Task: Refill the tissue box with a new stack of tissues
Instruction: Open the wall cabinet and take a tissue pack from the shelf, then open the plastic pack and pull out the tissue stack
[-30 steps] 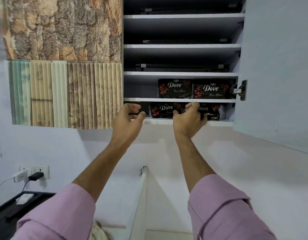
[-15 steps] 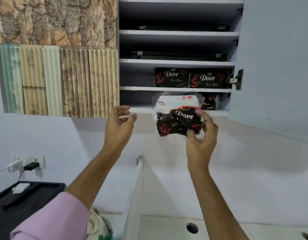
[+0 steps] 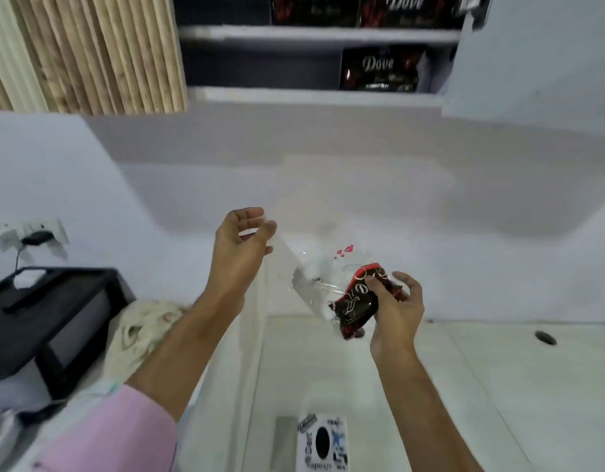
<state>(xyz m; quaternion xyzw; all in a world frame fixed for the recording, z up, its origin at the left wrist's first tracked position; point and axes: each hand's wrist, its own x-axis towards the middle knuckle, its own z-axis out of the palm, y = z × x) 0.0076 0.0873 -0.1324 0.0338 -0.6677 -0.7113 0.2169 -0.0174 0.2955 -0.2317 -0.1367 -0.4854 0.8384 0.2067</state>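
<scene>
While my right hand [image 3: 394,310] grips the new tissue pack [image 3: 345,294] in mid-air, my left hand [image 3: 241,247] hangs open and empty. Below, the tissue box [image 3: 323,444] sits on the counter [image 3: 464,386]; unwrapping and loading look undone.

Bright, even indoor light w/ soft shadow under cabinet [image 3: 314,97]; motion blur throughout, wide-angle bend at edges.
</scene>
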